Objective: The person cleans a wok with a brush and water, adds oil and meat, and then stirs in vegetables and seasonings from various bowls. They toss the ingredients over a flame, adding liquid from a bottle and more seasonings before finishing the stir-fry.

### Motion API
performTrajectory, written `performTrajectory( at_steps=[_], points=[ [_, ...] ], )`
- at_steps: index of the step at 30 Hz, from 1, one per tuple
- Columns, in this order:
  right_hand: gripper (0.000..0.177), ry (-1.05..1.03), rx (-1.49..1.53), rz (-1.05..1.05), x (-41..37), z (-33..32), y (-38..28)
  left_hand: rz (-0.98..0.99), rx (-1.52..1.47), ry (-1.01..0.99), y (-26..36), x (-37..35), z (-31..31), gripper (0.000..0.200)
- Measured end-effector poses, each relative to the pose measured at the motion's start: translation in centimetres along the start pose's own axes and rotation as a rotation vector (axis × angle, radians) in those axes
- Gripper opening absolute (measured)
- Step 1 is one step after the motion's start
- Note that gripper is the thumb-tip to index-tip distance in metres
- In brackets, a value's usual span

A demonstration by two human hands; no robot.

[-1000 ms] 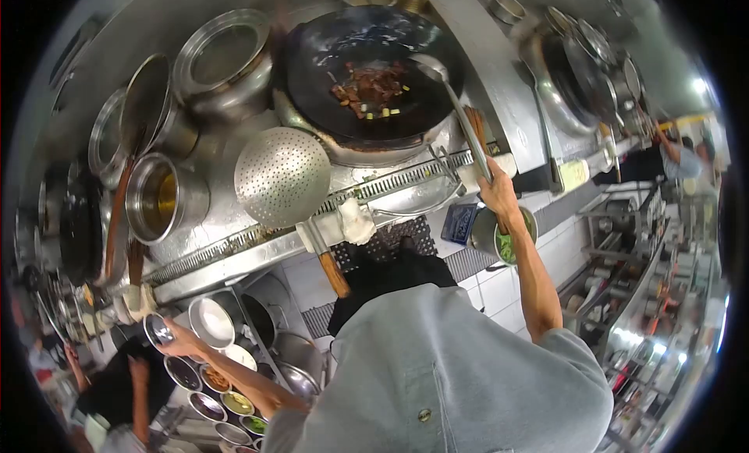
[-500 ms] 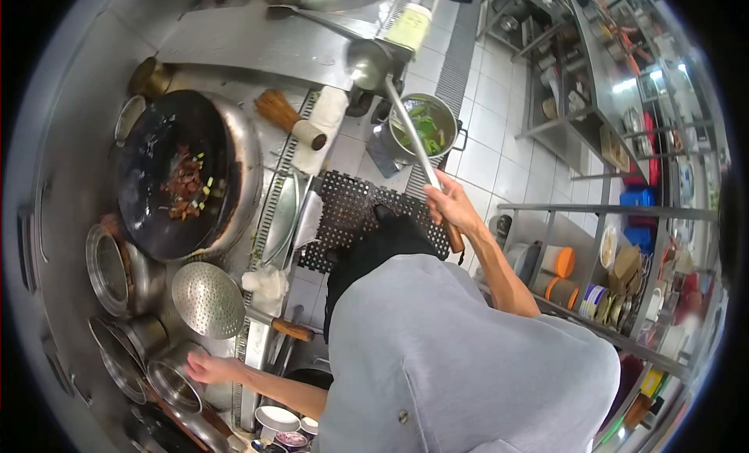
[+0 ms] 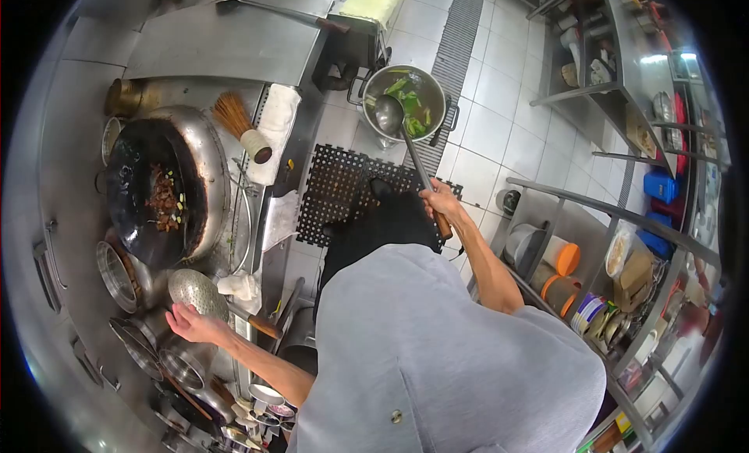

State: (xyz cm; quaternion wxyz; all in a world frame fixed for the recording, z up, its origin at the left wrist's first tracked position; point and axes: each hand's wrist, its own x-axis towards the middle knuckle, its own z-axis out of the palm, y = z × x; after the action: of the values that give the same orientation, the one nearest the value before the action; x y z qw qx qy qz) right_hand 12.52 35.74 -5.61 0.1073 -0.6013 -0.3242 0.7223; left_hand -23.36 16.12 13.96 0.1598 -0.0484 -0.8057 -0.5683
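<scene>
My right hand (image 3: 441, 201) is wrapped round the wooden grip of a long ladle (image 3: 417, 158). The ladle's bowl is in a deep pot (image 3: 441, 131) of liquid with green leaves (image 3: 417, 119), down on the floor side of the stove. My left hand (image 3: 193, 323) is held over the stove counter with its fingers apart and nothing in them. Just behind it lies a perforated skimmer (image 3: 200, 289) with a wooden handle. Farther up, a black wok (image 3: 136, 207) holds browned meat pieces (image 3: 164, 196) with small pale green-yellow bits.
A bamboo brush (image 3: 234, 119) and a white folded cloth (image 3: 278, 122) lie beside the wok. Metal containers (image 3: 117, 275) line the counter's far side. A black perforated mat (image 3: 335, 184) covers floor tiles. Metal shelving (image 3: 624, 211) with tubs stands on the right.
The ladle's bowl has come down into the pot from above the counter edge. My left hand has moved from a metal container up to the skimmer, its fingers now spread.
</scene>
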Motion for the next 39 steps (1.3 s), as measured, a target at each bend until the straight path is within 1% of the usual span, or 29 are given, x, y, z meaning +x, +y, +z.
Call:
performTrajectory(
  at_steps=[8, 11, 14, 16, 17, 20, 22, 23, 24, 25, 26, 27, 28, 29, 31, 33, 34, 35, 37, 38, 39],
  points=[
    [0.012, -0.068, 0.062, 0.076, 1.9, -2.7, -0.4, -0.035, 0.088, -0.002, 0.7, -3.7, 0.6, 0.048],
    [0.012, -0.096, 0.168, 0.1, 1.9, -3.3, -0.5, -0.031, 0.072, -0.02, 0.5, -4.1, 1.2, 0.047],
    [0.009, -0.15, 0.424, 0.221, 1.1, -3.9, -0.9, -0.024, 0.078, -0.037, -0.1, -3.7, 1.7, 0.046],
    [0.007, -0.167, 0.448, 0.206, 0.0, -4.2, -1.0, -0.028, 0.113, -0.054, -0.7, -3.1, 2.0, 0.045],
    [0.007, -0.175, 0.457, 0.198, -0.8, -4.2, -1.1, 0.0, 0.118, -0.074, -0.8, -2.9, 2.3, 0.045],
    [0.022, -0.163, 0.443, 0.188, -3.9, -3.8, -2.5, 0.057, 0.137, -0.129, -2.0, -1.8, 3.3, 0.045],
    [0.031, -0.152, 0.419, 0.186, -6.1, -2.9, -3.9, 0.128, 0.31, -0.234, -2.4, -0.9, 4.0, 0.046],
    [0.034, -0.153, 0.397, 0.19, -7.2, -2.2, -4.7, 0.095, 0.237, -0.296, -2.7, -0.1, 4.6, 0.046],
    [0.038, -0.216, 0.402, 0.171, -8.1, -1.5, -5.3, 0.118, 0.31, -0.374, -2.9, 0.9, 5.0, 0.047],
    [0.042, -0.293, 0.4, 0.159, -8.8, -0.6, -6.1, 0.159, 0.294, -0.355, -3.4, 1.5, 5.5, 0.046],
    [0.044, -0.33, 0.397, 0.168, -9.3, 0.5, -6.8, 0.287, 0.32, -0.368, -2.9, 2.5, 6.0, 0.047],
    [0.046, -0.368, 0.392, 0.18, -9.6, 1.6, -7.2, 0.367, 0.356, -0.368, -2.3, 3.3, 6.4, 0.048],
    [0.048, -0.415, 0.393, 0.183, -9.9, 3.1, -7.5, 0.496, 0.417, -0.372, -3.5, 4.4, 6.5, 0.052],
    [0.05, -0.453, 0.398, 0.185, -9.8, 4.2, -7.8, 0.512, 0.4, -0.412, -4.0, 5.5, 6.6, 0.051],
    [0.053, -0.586, 0.366, 0.176, -9.2, 6.9, -8.5, 0.576, 0.512, -0.406, -3.0, 6.7, 6.6, 0.05],
    [0.053, -0.682, 0.398, 0.214, -9.1, 11.0, -9.8, 0.379, 0.514, -0.467, -4.7, 8.1, 6.5, 0.045],
    [0.053, -0.732, 0.386, 0.225, -9.0, 13.1, -10.5, 0.422, 0.465, -0.392, -5.5, 8.8, 6.5, 0.034],
    [0.053, -0.779, 0.374, 0.242, -8.8, 15.2, -11.2, 0.327, 0.538, -0.462, -5.5, 9.5, 6.4, 0.033],
    [0.047, -0.854, 0.282, 0.222, -8.0, 19.4, -12.3, 0.131, 0.673, -0.598, -6.2, 10.9, 6.4, 0.036],
    [0.047, -0.861, 0.233, 0.227, -7.8, 21.6, -13.0, 0.266, 0.615, -0.469, -5.2, 10.9, 6.2, 0.044],
    [0.046, -0.87, 0.186, 0.229, -7.6, 23.4, -13.8, 0.232, 0.622, -0.459, -5.8, 10.4, 6.4, 0.043]
  ],
)
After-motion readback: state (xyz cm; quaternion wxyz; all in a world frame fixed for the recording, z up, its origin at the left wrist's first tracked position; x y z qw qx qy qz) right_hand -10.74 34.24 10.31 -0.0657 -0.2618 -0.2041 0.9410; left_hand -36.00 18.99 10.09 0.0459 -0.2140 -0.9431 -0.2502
